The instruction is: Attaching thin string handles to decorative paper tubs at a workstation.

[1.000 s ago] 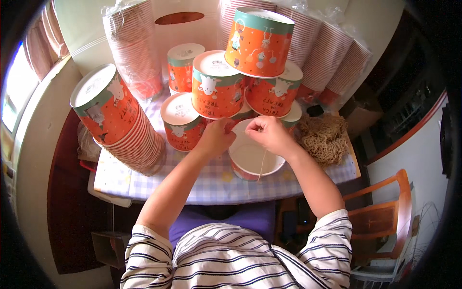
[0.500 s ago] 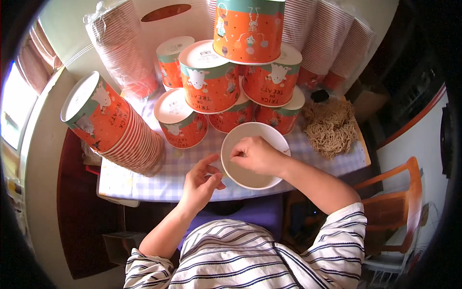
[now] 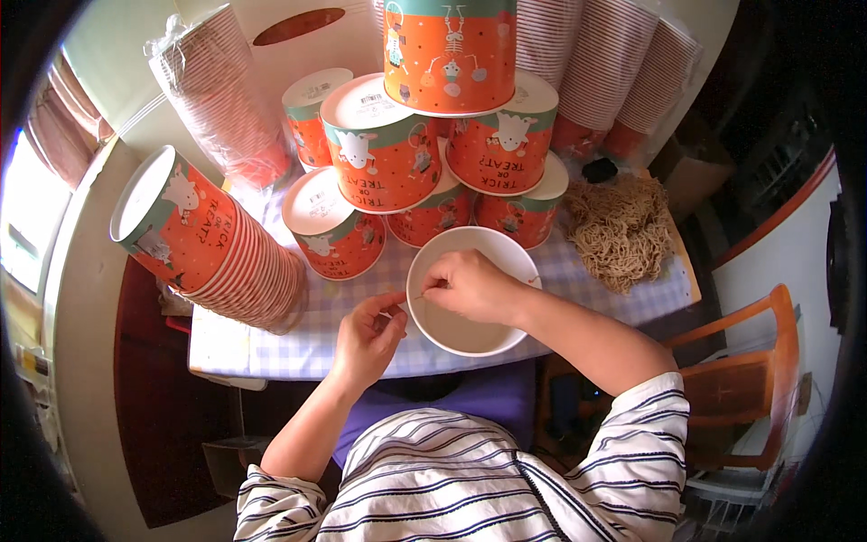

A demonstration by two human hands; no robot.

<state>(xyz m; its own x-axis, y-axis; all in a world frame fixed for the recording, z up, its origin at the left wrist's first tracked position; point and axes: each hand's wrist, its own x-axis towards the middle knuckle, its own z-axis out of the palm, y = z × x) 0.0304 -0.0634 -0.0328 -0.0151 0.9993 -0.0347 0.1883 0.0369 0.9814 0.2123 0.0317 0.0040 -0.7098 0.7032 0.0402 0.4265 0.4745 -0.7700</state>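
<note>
A white-lined paper bucket stands mouth up at the table's front edge. Inside it, my right hand is closed in a pinch near the left wall. A short bit of thin tan cord shows at its fingertips; the rest is hidden by the hand. Another cord end shows at the bucket's right inner wall. My left hand is just outside the left wall, its index finger stretched to the bucket and the thumb a little apart. Nothing shows between those fingers.
Upturned orange buckets form a pyramid behind. A nested bucket stack leans at the left. Tangled tan cords lie at the right on the checked tablecloth. Bagged bucket stacks stand at the back. A wooden chair is at the right.
My left hand's index finger has come against the bucket's left side, and its fingers have drawn closer together. My right hand stays inside the bucket, slightly nearer the left wall. The view has shifted slightly.
</note>
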